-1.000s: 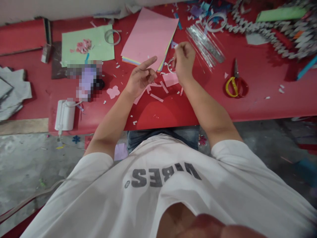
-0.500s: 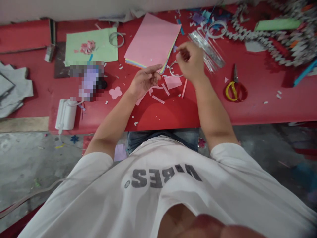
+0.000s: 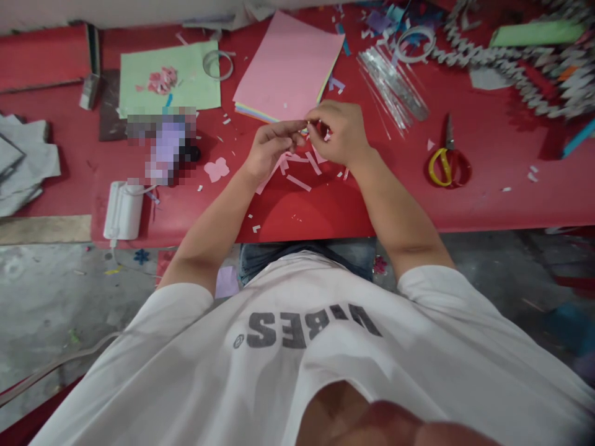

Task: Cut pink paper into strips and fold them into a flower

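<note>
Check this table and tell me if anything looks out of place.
Pink paper strips lie scattered on the red table near the left hand, loose and messy, unlike the neatly stacked pink paper sheets beyond.

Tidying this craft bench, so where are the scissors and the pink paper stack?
Scissors (image 3: 432,168), head view, on the yellow handle.
Pink paper stack (image 3: 288,65), head view, on the top sheet.

Red table (image 3: 297,214): pink paper stack (image 3: 286,65), green sheet (image 3: 139,80), yellow-handled scissors (image 3: 440,167), paper strips (image 3: 298,183).
</note>
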Action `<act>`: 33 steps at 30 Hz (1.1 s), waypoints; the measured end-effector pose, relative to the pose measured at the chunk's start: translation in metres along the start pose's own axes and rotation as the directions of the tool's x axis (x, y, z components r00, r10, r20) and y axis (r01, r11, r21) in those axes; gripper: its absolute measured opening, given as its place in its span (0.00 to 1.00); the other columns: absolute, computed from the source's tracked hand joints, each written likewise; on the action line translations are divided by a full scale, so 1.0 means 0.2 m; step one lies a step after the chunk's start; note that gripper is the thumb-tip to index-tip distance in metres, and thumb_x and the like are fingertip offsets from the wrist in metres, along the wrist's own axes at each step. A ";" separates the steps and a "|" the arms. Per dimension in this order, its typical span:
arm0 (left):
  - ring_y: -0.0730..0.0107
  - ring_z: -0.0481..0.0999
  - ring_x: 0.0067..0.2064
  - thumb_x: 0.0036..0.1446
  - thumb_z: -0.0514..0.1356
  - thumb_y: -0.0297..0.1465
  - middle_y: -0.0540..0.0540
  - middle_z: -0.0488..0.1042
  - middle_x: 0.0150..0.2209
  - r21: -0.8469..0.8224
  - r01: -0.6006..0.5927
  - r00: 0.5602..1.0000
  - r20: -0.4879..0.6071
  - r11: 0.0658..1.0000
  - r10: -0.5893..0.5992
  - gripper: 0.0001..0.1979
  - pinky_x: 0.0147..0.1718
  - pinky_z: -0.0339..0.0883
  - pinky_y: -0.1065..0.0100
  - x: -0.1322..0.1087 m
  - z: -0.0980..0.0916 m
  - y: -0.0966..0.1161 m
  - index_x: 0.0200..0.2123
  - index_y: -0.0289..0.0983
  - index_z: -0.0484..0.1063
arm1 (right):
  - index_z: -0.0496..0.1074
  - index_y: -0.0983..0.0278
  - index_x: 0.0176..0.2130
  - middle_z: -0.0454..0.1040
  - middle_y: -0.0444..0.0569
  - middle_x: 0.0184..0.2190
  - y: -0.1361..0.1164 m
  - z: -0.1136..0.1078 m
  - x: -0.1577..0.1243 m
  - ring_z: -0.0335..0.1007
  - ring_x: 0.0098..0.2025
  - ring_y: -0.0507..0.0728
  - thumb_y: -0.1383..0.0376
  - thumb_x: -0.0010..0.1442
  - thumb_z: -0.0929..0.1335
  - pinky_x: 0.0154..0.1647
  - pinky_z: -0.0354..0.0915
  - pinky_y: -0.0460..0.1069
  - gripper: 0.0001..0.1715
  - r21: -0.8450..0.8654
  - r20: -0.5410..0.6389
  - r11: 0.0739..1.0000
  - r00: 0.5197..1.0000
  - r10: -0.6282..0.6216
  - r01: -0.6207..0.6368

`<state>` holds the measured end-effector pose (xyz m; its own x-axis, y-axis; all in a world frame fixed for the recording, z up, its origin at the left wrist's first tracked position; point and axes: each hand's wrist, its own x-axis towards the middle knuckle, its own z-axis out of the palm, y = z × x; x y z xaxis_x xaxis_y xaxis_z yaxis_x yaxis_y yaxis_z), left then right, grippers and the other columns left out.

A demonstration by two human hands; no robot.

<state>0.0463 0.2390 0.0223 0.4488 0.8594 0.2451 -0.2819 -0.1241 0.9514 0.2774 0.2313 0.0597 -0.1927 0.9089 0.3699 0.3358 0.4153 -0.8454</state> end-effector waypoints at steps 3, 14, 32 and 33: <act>0.64 0.84 0.41 0.58 0.74 0.51 0.45 0.85 0.40 -0.019 -0.050 0.999 0.008 0.999 0.050 0.26 0.38 0.75 0.65 0.02 0.00 -0.03 0.53 0.41 0.89 | 0.77 0.55 0.39 0.82 0.50 0.41 0.02 0.01 0.00 0.82 0.52 0.68 0.49 0.67 0.79 0.61 0.79 0.63 0.16 -0.110 0.028 0.991 0.997 -0.075 0.078; 0.56 0.85 0.46 0.60 0.74 0.48 0.45 0.80 0.39 0.069 -0.006 1.000 -0.024 0.998 0.008 0.30 0.42 0.76 0.60 0.02 0.00 -0.06 0.61 0.40 0.84 | 0.74 0.57 0.48 0.76 0.50 0.39 0.04 0.07 -0.01 0.80 0.45 0.65 0.45 0.80 0.64 0.55 0.75 0.62 0.21 -0.495 -0.011 0.861 0.990 -0.141 0.118; 0.62 0.83 0.38 0.56 0.69 0.29 0.53 0.76 0.32 0.063 0.086 0.986 -0.151 0.994 -0.075 0.52 0.42 0.73 0.65 0.01 0.07 0.00 0.83 0.45 0.58 | 0.76 0.56 0.58 0.76 0.42 0.29 0.02 0.34 -0.01 0.75 0.28 0.56 0.13 0.63 0.53 0.33 0.75 0.56 0.61 0.163 -0.245 0.986 0.967 0.068 -0.028; 0.62 0.83 0.37 0.56 0.69 0.30 0.54 0.76 0.31 0.036 0.090 0.982 -0.169 0.995 -0.083 0.52 0.41 0.72 0.65 0.01 0.07 0.02 0.82 0.46 0.59 | 0.76 0.55 0.60 0.77 0.43 0.29 0.01 0.34 -0.01 0.76 0.31 0.56 0.14 0.64 0.53 0.36 0.76 0.57 0.61 0.147 -0.246 0.988 0.966 0.081 -0.045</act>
<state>0.0574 0.2335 0.0288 0.3212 0.9380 0.1300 -0.2098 -0.0634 0.9757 0.2168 0.2278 0.0304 0.0682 0.9209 0.3838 0.2048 0.3636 -0.9088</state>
